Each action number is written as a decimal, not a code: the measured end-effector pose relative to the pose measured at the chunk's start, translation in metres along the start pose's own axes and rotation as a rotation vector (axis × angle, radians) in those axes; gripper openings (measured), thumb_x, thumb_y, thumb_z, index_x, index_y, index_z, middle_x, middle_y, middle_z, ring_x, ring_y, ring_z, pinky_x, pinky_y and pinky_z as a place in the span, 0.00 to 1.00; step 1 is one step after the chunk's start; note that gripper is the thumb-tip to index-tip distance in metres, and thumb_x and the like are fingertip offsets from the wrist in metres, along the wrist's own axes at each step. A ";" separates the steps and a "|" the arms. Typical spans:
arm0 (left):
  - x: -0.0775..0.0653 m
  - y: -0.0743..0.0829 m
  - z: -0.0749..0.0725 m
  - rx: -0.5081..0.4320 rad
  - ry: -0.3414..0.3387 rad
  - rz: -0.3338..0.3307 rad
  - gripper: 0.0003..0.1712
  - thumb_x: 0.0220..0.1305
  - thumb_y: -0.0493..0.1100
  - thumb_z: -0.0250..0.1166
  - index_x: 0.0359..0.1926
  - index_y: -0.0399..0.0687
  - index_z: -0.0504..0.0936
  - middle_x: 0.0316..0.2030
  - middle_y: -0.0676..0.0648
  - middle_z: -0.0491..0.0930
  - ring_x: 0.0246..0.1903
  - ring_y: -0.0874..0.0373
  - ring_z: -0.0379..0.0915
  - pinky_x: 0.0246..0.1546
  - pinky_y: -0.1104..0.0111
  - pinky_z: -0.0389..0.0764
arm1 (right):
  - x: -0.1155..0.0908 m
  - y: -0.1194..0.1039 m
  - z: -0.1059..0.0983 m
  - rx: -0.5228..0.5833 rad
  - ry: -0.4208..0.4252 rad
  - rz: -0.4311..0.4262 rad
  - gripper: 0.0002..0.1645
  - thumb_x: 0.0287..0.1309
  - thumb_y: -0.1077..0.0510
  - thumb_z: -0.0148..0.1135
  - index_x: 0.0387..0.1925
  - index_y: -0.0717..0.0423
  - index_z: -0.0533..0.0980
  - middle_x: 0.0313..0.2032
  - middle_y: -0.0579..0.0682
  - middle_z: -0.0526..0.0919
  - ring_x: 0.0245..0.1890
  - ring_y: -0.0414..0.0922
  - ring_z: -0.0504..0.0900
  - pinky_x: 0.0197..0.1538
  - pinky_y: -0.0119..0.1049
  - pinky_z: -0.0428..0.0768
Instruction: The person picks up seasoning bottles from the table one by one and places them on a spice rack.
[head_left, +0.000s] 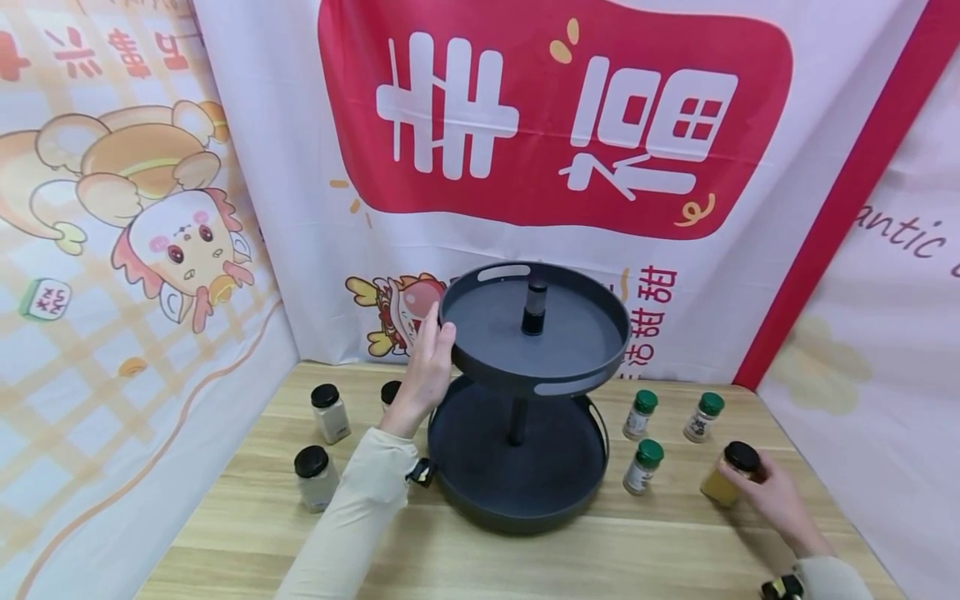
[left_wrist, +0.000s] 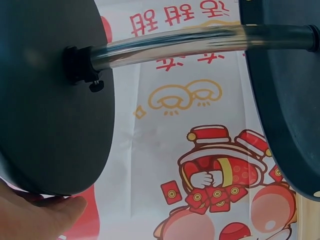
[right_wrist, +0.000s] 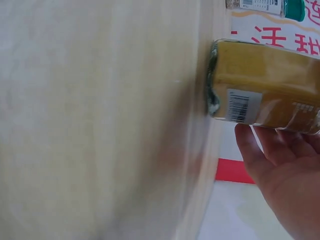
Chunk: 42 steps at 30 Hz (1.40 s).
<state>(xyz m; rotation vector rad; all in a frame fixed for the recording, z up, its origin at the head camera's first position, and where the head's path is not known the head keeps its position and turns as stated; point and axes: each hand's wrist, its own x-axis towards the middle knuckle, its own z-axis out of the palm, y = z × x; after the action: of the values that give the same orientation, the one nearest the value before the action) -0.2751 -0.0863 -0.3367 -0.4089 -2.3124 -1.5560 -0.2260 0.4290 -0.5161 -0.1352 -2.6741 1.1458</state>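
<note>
A dark grey two-tier round tray stand stands mid-table in the head view, its upper tray joined to the lower by a central post. My left hand rests its extended fingers against the upper tray's left outer side. In the left wrist view the left hand touches that tray's edge. At the right, my right hand holds a glass jar of yellow-brown powder with a black lid. The right wrist view shows fingertips against the jar; whether its base touches the table I cannot tell.
Green-capped spice bottles stand right of the stand. Black-lidded jars stand on the left, one partly behind my left hand. Printed cloths hang behind and beside the wooden table.
</note>
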 end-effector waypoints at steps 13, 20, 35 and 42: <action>0.001 0.000 0.004 -0.083 -0.007 -0.017 0.36 0.73 0.52 0.37 0.74 0.46 0.35 0.74 0.47 0.36 0.71 0.55 0.34 0.68 0.54 0.41 | 0.002 0.009 0.002 -0.002 -0.021 0.022 0.30 0.56 0.46 0.65 0.48 0.68 0.73 0.34 0.55 0.79 0.29 0.37 0.72 0.29 0.31 0.73; 0.000 -0.002 0.007 -0.123 0.003 0.000 0.36 0.73 0.51 0.36 0.74 0.46 0.34 0.74 0.48 0.35 0.71 0.57 0.32 0.68 0.56 0.38 | 0.001 0.005 0.003 -0.028 -0.021 0.044 0.31 0.56 0.44 0.65 0.47 0.67 0.73 0.31 0.54 0.78 0.27 0.40 0.71 0.28 0.32 0.71; 0.001 -0.003 0.010 -0.137 -0.010 -0.001 0.35 0.74 0.55 0.34 0.74 0.52 0.32 0.74 0.50 0.33 0.71 0.57 0.30 0.68 0.54 0.38 | -0.002 -0.017 -0.005 -0.026 -0.034 0.113 0.39 0.56 0.39 0.63 0.52 0.70 0.71 0.40 0.61 0.81 0.33 0.41 0.74 0.31 0.32 0.73; 0.001 -0.003 0.010 -0.129 0.000 -0.001 0.36 0.73 0.57 0.33 0.74 0.52 0.33 0.74 0.51 0.33 0.71 0.57 0.29 0.68 0.53 0.36 | -0.004 -0.039 -0.011 -0.033 0.009 0.101 0.37 0.55 0.40 0.65 0.49 0.71 0.72 0.37 0.61 0.81 0.32 0.38 0.74 0.31 0.29 0.73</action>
<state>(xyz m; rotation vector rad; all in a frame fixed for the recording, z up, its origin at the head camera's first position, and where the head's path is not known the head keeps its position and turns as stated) -0.2780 -0.0779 -0.3421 -0.4396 -2.2197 -1.7112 -0.2196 0.4094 -0.4814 -0.2841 -2.7066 1.1274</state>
